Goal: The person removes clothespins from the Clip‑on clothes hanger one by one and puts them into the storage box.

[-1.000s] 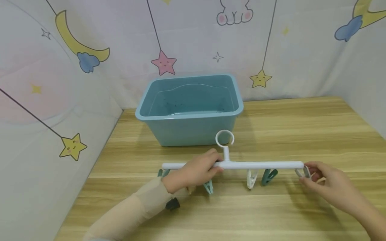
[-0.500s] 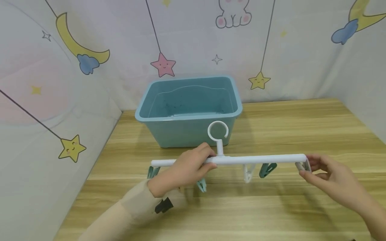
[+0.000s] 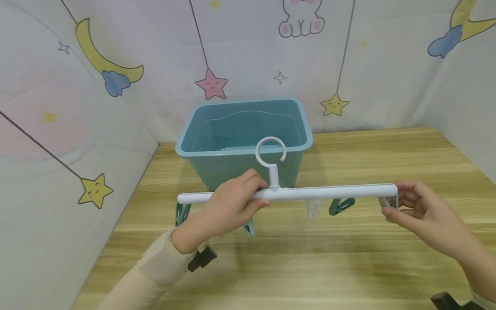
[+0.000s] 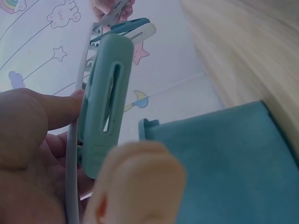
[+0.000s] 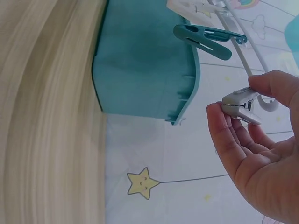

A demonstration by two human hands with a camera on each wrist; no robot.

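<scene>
My left hand [image 3: 232,202] grips a white clip hanger by its bar [image 3: 333,191], just left of the round hook [image 3: 274,174]. The hanger is held up over the table, hook upward. At its right end, my right hand [image 3: 430,211] pinches a grey clothes peg [image 5: 238,105] between thumb and fingers. Inward from there hang a dark green peg [image 3: 341,206] and a white peg [image 3: 313,207]. A teal peg [image 4: 110,102] and a peach peg [image 4: 140,182] hang close by my left hand, which hides the peach one in the head view. Another green peg [image 3: 181,213] hangs at the left end.
Behind the hanger a blue-green plastic tub [image 3: 244,153] stands on the wood-grain table [image 3: 387,159], against a patterned cloth backdrop [image 3: 248,56]. The hook overlaps the tub's front rim in the head view. Dark wrist-camera parts [image 3: 202,258] show below my left sleeve.
The hanger has risen and shifted left, its left end moving most. My left hand has gone up and left with it; my right hand has risen slightly, staying at the end peg.
</scene>
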